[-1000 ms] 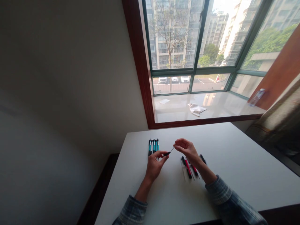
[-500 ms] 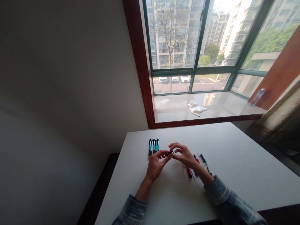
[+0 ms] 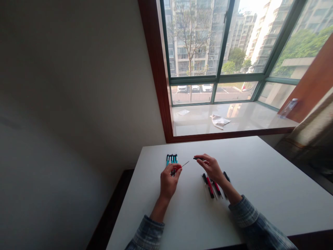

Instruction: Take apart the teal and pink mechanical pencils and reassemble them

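My left hand (image 3: 169,180) pinches a red pen body with its thin refill tip (image 3: 185,164) sticking out toward the upper right. A short way to the right, my right hand (image 3: 212,167) grips a small black pen part (image 3: 197,158) between its fingertips. The two hands are apart above the white table (image 3: 260,180). Several teal pens (image 3: 171,158) lie side by side just beyond my left hand. Under my right wrist lie several red and black pens (image 3: 211,185) with thin refills beside them.
A wide window sill (image 3: 247,119) beyond the table holds a crumpled white cloth (image 3: 219,121), a small paper (image 3: 183,112) and a clear bottle (image 3: 288,107). A plain wall stands on the left. A curtain (image 3: 309,139) hangs at the right.
My hands were joined on one pen half a second ago. Now they have pulled apart: the black part went off with my right hand, and the refill tip shows bare in my left.
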Motion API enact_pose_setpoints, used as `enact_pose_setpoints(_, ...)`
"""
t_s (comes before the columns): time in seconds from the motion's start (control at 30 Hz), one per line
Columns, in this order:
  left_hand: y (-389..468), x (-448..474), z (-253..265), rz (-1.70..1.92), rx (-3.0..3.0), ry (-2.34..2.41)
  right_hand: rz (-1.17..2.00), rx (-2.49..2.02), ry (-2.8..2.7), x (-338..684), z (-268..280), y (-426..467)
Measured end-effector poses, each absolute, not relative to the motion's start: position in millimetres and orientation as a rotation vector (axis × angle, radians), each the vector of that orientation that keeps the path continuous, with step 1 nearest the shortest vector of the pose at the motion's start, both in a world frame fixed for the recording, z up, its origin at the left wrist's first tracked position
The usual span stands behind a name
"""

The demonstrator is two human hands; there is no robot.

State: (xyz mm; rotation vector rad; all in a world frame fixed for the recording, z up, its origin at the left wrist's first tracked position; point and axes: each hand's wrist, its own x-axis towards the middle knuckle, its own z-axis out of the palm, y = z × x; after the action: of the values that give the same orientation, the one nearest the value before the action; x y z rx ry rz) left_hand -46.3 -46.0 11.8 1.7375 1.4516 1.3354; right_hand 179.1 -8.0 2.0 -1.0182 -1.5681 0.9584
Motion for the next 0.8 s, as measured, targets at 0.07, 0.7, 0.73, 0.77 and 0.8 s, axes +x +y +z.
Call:
enact_pose_setpoints(0.07, -46.5, -46.2, 12.2, 1.352, 1.794, 1.461, 0.956, -1.01, -1.577, 178.4, 2.7, -8.9)
enact_pose_setpoints(0.7, -46.1, -46.0, 7.8, 1.327, 1.903, 1.479, 1.043, -0.937, -1.56, 174.2, 0.0, -8.5)
enact_pose_setpoints(0.73, -46.1, -45.8, 7.9, 1.325, 1.902, 1.474, 1.035, -0.934, -1.57, 173.8, -0.4, -8.4)
enact_pose_setpoints(0.77, -46.2, -45.6, 8.1, 1.321, 1.902, 1.467, 1.027, -0.93, -1.578, 173.5, -0.2, -8.7)
enact_pose_setpoints(0.8, -46.3, -45.3, 8.3, 1.316, 1.905, 1.457, 1.02, -0.925, -1.584, 173.2, 0.5, -9.4)
